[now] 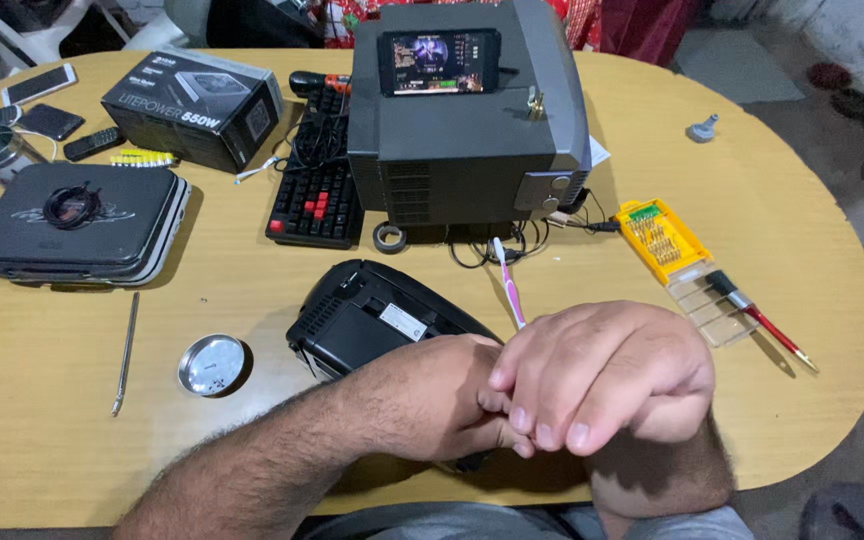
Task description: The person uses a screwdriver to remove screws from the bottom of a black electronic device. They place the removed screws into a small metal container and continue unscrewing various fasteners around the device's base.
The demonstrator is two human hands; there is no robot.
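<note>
1. Near the table's front edge, the person's left hand (442,400) and right hand (602,375) are clasped together, the right one folded over the fingers of the left.
2. Both sets of fingers are curled closed; the right fingertips (552,432) press against the left hand, and neither hand grasps any object that can be seen.
3. Just behind and partly under the left hand lies a black electronic device (372,315) with a small white label on its casing; whether the hand actually touches it cannot be told.
4. A pink and white toothbrush (507,285) lies beside that device, its far end pointing toward a large grey computer case (472,130).
5. A phone with a lit screen (440,62) leans on top of the case.
6. Left of the case sits a black keyboard with some red keys (314,190), and beyond it a dark cardboard box (197,105).
7. Farther left rests a closed dark laptop-like case (77,220).
8. A small round metal dish (212,365) and a thin metal rod (127,350) lie on the wooden table (52,450) to the left of the hands.
9. On the right are a yellow screwdriver bit set (662,240) and a red-handled screwdriver (762,320), well apart from the hands.
</note>
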